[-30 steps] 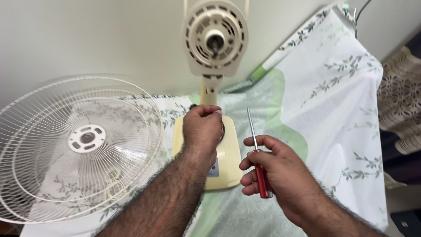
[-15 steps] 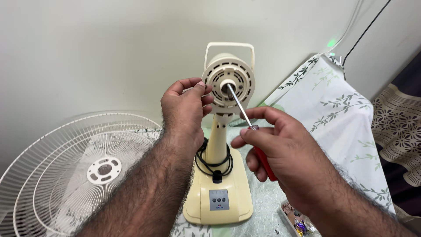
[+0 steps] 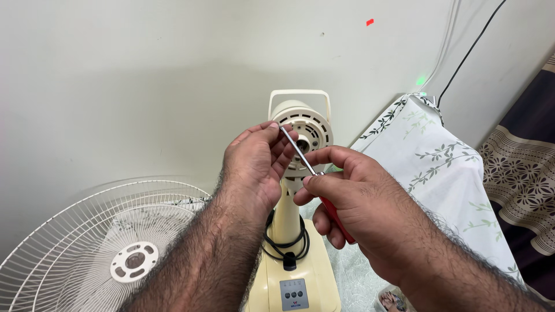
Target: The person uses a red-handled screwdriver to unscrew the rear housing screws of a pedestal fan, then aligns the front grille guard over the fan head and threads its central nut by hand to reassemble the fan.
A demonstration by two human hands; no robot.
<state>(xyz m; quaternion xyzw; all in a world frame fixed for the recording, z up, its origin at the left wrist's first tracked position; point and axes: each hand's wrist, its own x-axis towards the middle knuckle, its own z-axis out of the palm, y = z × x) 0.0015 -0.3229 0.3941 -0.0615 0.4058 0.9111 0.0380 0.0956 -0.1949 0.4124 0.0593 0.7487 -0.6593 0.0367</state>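
Slippage is the risk: the right hand (image 3: 352, 196) grips a red-handled screwdriver (image 3: 315, 173), fingers closed, while the left hand (image 3: 257, 164) pinches its tip at the cream fan motor housing (image 3: 306, 133) mid-scene. If the shaft skids, it could jab those left fingertips or tip the fan.

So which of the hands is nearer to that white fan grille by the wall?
Left. The left hand is raised by the fan's motor head, on the side of the white grille at lower left. The right hand, holding the screwdriver, is further right.
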